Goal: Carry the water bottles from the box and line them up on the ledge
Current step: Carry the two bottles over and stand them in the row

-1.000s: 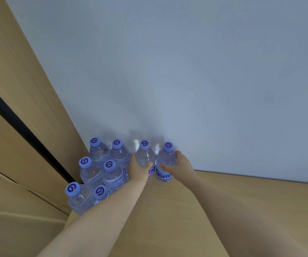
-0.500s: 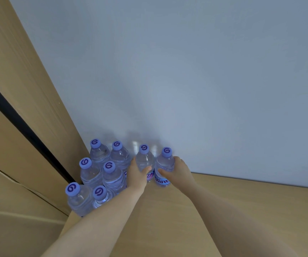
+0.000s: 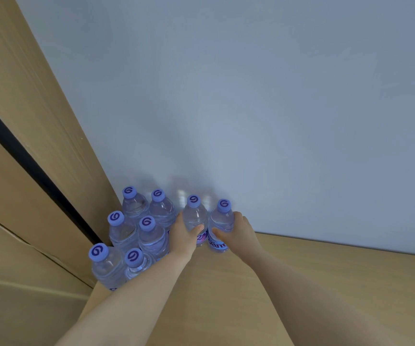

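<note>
Head view: left hand (image 3: pixel 184 236) and right hand (image 3: pixel 240 231) each grip 1 upright bottle (image 3: pixel 195 218) (image 3: pixel 222 226) on the ledge (image 3: pixel 301 283) against the wall (image 3: pixel 251 108), touching 6 placed bottles (image 3: pixel 151 236); careless release risks tipping neighbours, domino style.

Clear, faintly blue-tinted water bottles (image 3: pixel 196 221), each with a periwinkle cap (image 3: pixel 193 200) marked by a dark purple swirl. Pink-purple label (image 3: pixel 201 238) on one bottle; white lettering on a blue label (image 3: pixel 217 244) just right of it. Light tan wood ledge (image 3: pixel 326 283) beneath; pale grey-blue wall (image 3: pixel 251 108) behind; tan panel (image 3: pixel 39 121) with black stripe (image 3: pixel 26 156) to the left.
</note>
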Available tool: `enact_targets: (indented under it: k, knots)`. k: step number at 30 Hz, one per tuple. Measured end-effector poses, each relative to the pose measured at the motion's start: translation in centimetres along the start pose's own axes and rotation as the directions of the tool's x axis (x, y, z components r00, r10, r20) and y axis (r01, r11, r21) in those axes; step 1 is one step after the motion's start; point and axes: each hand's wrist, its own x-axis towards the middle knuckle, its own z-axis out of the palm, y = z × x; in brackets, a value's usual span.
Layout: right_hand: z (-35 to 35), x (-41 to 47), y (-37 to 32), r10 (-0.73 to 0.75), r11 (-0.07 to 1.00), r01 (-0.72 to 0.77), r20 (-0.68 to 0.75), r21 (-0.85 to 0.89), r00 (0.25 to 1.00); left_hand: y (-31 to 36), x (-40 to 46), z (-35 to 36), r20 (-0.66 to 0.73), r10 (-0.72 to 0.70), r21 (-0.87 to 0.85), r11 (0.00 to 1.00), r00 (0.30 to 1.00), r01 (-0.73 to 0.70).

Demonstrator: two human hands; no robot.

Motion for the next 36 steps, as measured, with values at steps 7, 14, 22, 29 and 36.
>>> enact_targets:
  k: [7,14,22,29,36]
  knots:
    - [0.3,-0.3,-0.2,0.056,0.992,-0.06,0.033,0.109,0.998,0.7,-0.2,-0.1,0.051,-0.022,0.049,0.999,0.998,0.02]
    - [0.7,-2.3,1.7,0.076,0.997,-0.073,0.137,-0.025,0.988,-0.2,-2.9,-0.1,0.017,-0.011,0.148,0.989,1.0,0.009]
    - [5.4,-6.9,3.4,0.251,0.896,-0.047,0.416,-0.442,0.874,-5.8,-8.5,-0.9,0.245,-0.274,0.385,0.908,0.93,0.166]
    - [11.0,-11.0,0.2,0.135,0.872,0.164,0.549,-0.461,0.825,-9.8,-14.0,-9.0,-0.016,-0.22,0.532,0.824,0.975,0.195]
    - [20.8,-15.7,-7.7,-0.006,0.841,0.378,0.691,-0.388,0.723,-14.1,-18.3,-23.0,-0.241,-0.32,0.573,0.715,0.916,0.4]
